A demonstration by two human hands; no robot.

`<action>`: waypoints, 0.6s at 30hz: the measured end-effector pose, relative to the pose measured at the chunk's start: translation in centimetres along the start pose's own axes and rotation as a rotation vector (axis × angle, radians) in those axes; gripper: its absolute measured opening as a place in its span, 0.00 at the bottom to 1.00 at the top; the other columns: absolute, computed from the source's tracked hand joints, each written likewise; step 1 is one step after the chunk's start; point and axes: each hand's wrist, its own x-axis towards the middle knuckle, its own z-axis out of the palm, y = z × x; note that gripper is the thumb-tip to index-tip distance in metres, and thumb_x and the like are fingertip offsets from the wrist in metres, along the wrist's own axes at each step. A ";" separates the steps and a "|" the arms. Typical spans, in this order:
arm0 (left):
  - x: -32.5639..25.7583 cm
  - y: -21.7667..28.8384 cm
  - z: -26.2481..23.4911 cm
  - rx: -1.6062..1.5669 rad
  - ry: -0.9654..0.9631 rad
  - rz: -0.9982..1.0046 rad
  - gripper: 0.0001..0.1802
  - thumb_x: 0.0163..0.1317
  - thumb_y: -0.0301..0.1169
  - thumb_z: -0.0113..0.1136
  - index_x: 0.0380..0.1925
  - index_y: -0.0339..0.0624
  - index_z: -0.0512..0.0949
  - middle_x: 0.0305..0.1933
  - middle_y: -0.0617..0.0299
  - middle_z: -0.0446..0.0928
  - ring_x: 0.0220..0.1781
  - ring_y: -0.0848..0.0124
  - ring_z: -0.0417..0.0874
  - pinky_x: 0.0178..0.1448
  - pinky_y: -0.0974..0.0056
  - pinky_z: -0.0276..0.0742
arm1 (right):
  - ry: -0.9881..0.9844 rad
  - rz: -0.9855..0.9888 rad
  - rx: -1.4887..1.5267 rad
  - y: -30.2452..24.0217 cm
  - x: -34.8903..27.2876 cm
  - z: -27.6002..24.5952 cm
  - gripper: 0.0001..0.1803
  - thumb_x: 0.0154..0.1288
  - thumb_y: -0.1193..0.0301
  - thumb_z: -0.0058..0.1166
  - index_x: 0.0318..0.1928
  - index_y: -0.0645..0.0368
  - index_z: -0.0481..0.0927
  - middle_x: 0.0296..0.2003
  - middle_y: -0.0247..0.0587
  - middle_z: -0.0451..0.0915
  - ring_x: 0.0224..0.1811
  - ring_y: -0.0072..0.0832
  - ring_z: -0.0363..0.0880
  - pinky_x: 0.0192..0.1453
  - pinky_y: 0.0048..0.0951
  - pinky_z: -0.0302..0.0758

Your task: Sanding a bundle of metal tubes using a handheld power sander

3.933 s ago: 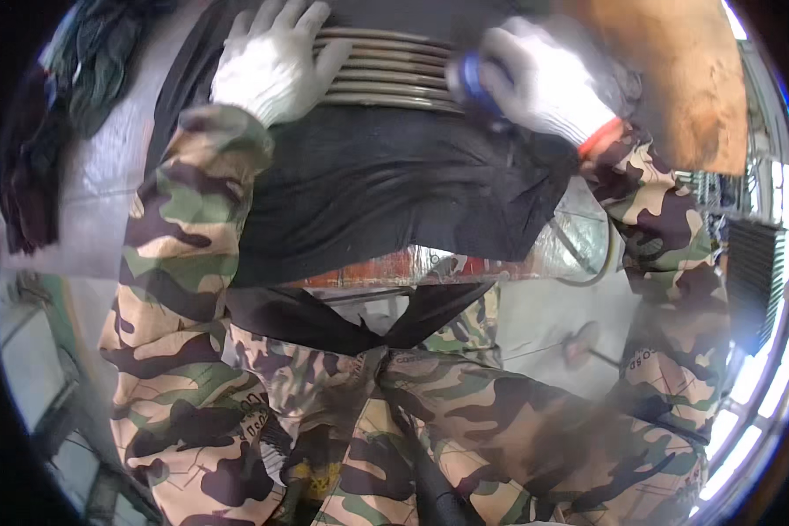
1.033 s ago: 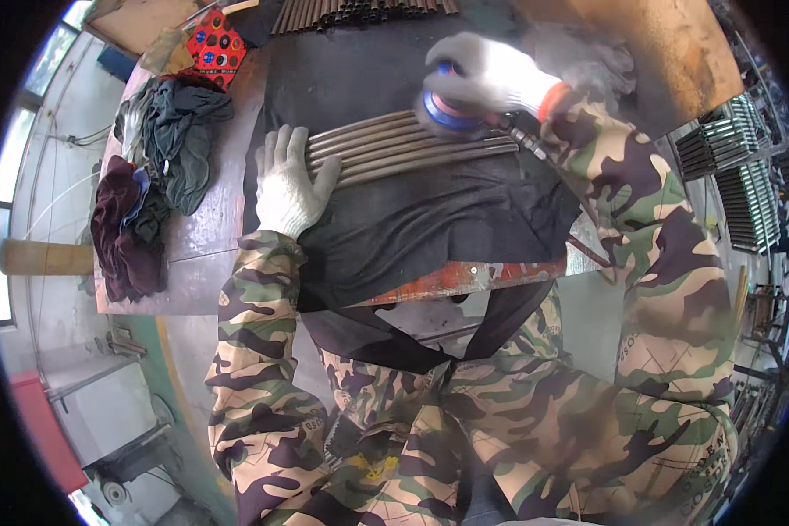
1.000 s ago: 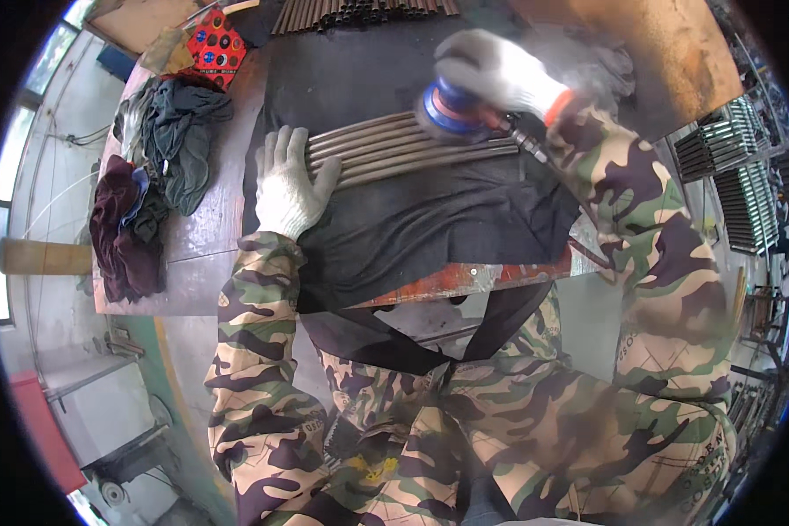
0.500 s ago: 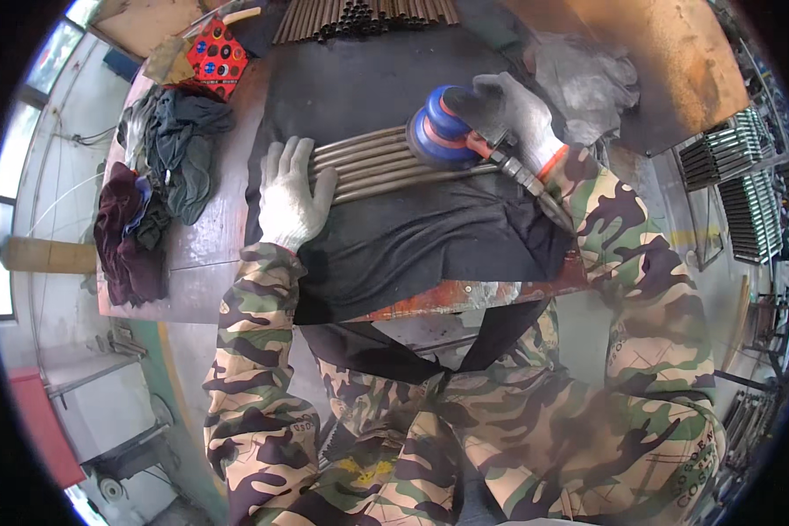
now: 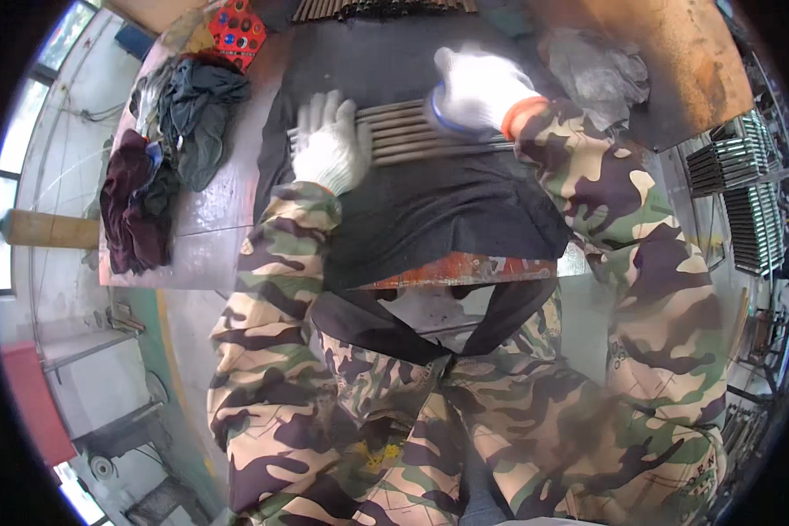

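Observation:
A row of several thin metal rods (image 5: pixel 396 133) lies side by side on a black cloth (image 5: pixel 412 210). My left hand (image 5: pixel 331 145), in a white knitted glove, lies flat across their left end with its fingers stretched out. Toward the rods' right part, my gloved right hand (image 5: pixel 484 92) is closed over a round power sander (image 5: pixel 447 128). Only the blue lower rim of the sander shows; the hand hides its body, and motion blurs both. The sander sits over the rods.
Dark rags (image 5: pixel 197 105) and a maroon cloth (image 5: pixel 131 202) lie on the table's left side. A bundle of rods (image 5: pixel 386 9) is at the back, a grey rag (image 5: pixel 596 74) at the back right. Racks of rods (image 5: pixel 749 215) stand farther right.
My right hand has turned over the sander, covering its body, which was visible before. My left hand now lies over the rods' left end rather than beside it. The whole view has shifted slightly.

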 end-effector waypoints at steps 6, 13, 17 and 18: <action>1.1 0.8 0.2 -0.133 -0.034 -0.029 0.29 0.71 0.45 0.62 0.63 0.35 0.79 0.67 0.44 0.80 0.70 0.44 0.77 0.76 0.44 0.69 | 0.187 -0.114 -0.062 3.1 -1.1 0.2 0.16 0.70 0.60 0.55 0.52 0.52 0.85 0.45 0.62 0.84 0.45 0.61 0.90 0.51 0.59 0.87; 0.7 0.3 -1.5 -0.122 -0.046 -0.054 0.29 0.70 0.46 0.63 0.61 0.35 0.80 0.67 0.46 0.81 0.71 0.46 0.77 0.77 0.45 0.69 | 0.169 -0.274 -0.109 3.2 -3.3 -0.2 0.17 0.74 0.60 0.53 0.51 0.59 0.84 0.47 0.62 0.84 0.50 0.57 0.87 0.55 0.52 0.83; 0.4 1.0 -0.1 -0.115 -0.073 -0.050 0.31 0.72 0.47 0.62 0.65 0.35 0.79 0.69 0.45 0.80 0.73 0.44 0.76 0.79 0.44 0.67 | 0.187 -0.105 -0.137 4.6 0.4 0.5 0.17 0.74 0.62 0.52 0.52 0.60 0.83 0.48 0.63 0.84 0.51 0.57 0.87 0.56 0.52 0.83; 0.4 1.1 -0.1 -0.118 -0.089 -0.053 0.31 0.72 0.48 0.61 0.66 0.36 0.79 0.69 0.44 0.80 0.73 0.42 0.75 0.80 0.44 0.66 | 0.197 -0.148 -0.157 4.6 0.2 0.6 0.17 0.73 0.60 0.53 0.52 0.57 0.84 0.47 0.63 0.84 0.51 0.57 0.88 0.53 0.54 0.84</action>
